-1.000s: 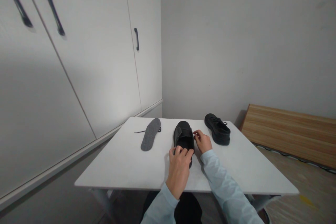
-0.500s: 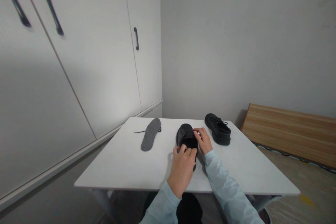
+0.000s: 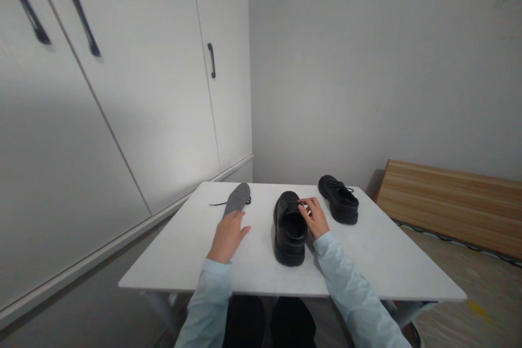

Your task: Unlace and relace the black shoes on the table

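Observation:
On the table's left side lies a grey felt insole, its near half hidden by my left hand. That hand is open, palm down over the insole, with the thumb held out to the side; whether it touches cannot be told. A black shoe stands mid-table, toe pointing away, its opening facing me. My right hand is closed at the right edge of that opening, thumb and fingertips pinching the upper near the tongue. A black lace lies partly under the insole.
A second black shoe, with its lace in, stands at the back right of the white table. White cabinets line the left. A wooden board leans at the right beyond the table.
My left hand has left the shoe's opening and moved left to the insole. My right hand stays at the shoe's right edge.

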### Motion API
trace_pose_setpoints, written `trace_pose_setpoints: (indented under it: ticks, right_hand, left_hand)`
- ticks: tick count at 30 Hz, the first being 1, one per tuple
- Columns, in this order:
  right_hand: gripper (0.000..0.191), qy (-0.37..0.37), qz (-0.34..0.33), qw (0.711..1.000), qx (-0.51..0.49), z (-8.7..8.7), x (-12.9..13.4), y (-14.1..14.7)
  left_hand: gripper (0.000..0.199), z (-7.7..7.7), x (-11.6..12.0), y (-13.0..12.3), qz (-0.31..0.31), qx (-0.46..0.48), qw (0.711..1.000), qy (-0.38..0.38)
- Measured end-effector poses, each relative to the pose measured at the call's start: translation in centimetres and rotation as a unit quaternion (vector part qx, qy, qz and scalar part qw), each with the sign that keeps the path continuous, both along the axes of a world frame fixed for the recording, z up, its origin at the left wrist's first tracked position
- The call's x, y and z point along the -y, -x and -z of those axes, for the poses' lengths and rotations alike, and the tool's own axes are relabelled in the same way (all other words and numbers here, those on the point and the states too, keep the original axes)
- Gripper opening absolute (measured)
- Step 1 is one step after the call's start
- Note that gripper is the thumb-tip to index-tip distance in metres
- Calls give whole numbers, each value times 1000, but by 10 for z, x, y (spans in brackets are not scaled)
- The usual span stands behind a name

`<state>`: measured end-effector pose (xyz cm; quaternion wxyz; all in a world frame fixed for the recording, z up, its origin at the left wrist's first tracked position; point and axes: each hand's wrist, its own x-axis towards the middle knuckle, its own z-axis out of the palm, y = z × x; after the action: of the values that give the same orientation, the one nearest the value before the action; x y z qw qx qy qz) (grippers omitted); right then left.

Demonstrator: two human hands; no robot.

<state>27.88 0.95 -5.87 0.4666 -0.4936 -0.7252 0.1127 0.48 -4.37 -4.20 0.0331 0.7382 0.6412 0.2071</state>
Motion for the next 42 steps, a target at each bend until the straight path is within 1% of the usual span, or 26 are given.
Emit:
trace_pose_setpoints:
  ticks: [2,4,7,10,13,16,20,22,26,29,33,38,42]
  right_hand:
    - [31,2,0,1000,1,0,0,0]
    - [31,3,1,1000,1,0,1,0]
    - [31,1,-1,1000,-2,0,0,0]
    - [30,-3,1,1000,-3,1,0,0]
    - [31,-3,3,1000,-3,2,-1,0]
    - [31,1,0,1000,-4,2,-1,0]
    - [31,3,0,1000,-4,2,-1,0]
    - [31,3,0,1000,-5,2,-1,0]
    - [31,4,-1,1000,-5,2,0,0]
    - [32,6,-1,1000,-3,2,0,0]
    - [32,4,0,1000,-4,1,1,1]
    - [31,-3,-6,1000,-12,2,-1,0]
    - [30,-2,-7,1000,-12,3,-1,1]
  left_hand:
    - [41,9,-4,10,-35,-24,998,50]
    - [44,14,-7,15,-52,-27,995,84]
    - [43,18,-9,19,-39,-9,994,104]
    - [41,20,-12,21,-21,6,995,95]
    - [43,19,-13,23,-26,7,996,83]
    - [44,15,-14,24,-33,-2,996,77]
    - [41,8,-14,22,-27,-33,996,74]
    - [38,7,-14,21,-18,-58,995,78]
    - [36,11,-15,17,-10,-108,992,68]
    - [37,14,-13,13,-10,-126,990,60]
    - [39,12,-9,9,-10,-142,988,65]
    - [31,9,-6,1,-31,-163,985,58]
    - [27,4,-1,-8,-46,-161,986,22]
